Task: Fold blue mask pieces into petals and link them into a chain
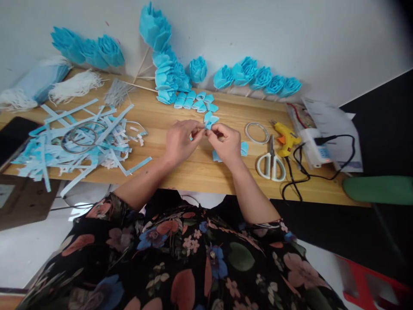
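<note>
My left hand (181, 141) and my right hand (226, 143) meet over the middle of the wooden table (193, 172). Both pinch a small folded piece of light blue fabric (210, 120) between fingertips. Another blue scrap (244, 148) peeks out just right of my right hand. A row of folded blue petals (193, 101) lies just beyond my hands. Finished blue flowers on sticks (167, 71) lean against the wall behind them.
White scissors (271, 164), a yellow glue gun (286, 137) with a black cord, and a tape ring (256, 132) lie to the right. Blue strips and wire rings (80, 137) cover the left. More blue flowers (258, 77) line the wall. A dark tablet (13, 135) sits far left.
</note>
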A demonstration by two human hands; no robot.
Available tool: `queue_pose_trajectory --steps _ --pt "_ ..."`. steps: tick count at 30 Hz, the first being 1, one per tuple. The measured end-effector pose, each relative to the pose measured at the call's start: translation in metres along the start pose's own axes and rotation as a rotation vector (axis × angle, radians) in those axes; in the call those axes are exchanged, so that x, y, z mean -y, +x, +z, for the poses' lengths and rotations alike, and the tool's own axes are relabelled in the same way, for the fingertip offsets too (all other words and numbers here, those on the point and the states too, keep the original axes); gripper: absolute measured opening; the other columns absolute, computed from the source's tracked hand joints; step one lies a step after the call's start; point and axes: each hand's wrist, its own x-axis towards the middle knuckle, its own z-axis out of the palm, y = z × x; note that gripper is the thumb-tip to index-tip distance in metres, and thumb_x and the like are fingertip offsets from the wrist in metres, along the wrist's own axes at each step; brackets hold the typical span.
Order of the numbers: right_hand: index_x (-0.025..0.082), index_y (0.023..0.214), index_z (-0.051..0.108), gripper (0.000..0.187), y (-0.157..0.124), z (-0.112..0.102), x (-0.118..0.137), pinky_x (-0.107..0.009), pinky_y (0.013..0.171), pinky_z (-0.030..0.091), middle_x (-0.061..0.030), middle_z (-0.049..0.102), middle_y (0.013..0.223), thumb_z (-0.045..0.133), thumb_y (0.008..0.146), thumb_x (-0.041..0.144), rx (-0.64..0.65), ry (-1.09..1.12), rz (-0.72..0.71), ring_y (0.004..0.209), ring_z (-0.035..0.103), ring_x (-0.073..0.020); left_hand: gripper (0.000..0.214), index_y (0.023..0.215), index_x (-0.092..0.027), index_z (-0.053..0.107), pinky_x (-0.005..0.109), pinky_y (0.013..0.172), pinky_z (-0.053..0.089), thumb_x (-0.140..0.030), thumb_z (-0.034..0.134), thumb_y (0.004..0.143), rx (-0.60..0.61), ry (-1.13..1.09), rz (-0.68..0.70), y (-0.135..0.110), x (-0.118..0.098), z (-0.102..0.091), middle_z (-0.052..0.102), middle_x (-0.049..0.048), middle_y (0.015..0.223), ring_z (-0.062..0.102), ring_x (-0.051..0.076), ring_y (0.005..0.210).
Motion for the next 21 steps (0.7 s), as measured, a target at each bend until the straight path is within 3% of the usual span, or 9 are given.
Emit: queue_pose_trajectory --steps 21 --pt "0.022 0.066 0.054 0.019 0.0001 -0.0011 0.0000 -0.027 0.065 0.044 0.0011 0.058 0.065 0.058 0.082 0.030 0.016 0.003 0.016 0.062 0.051 -0.0127 0.013 0.087 -0.021 0.075 0.030 0.067 0.042 -0.021 0.063 0.092 0.031 -0.065 -0.073 0.0018 -0.0013 -0.0021 0.070 0.0005 0.071 0.058 0.014 0.066"
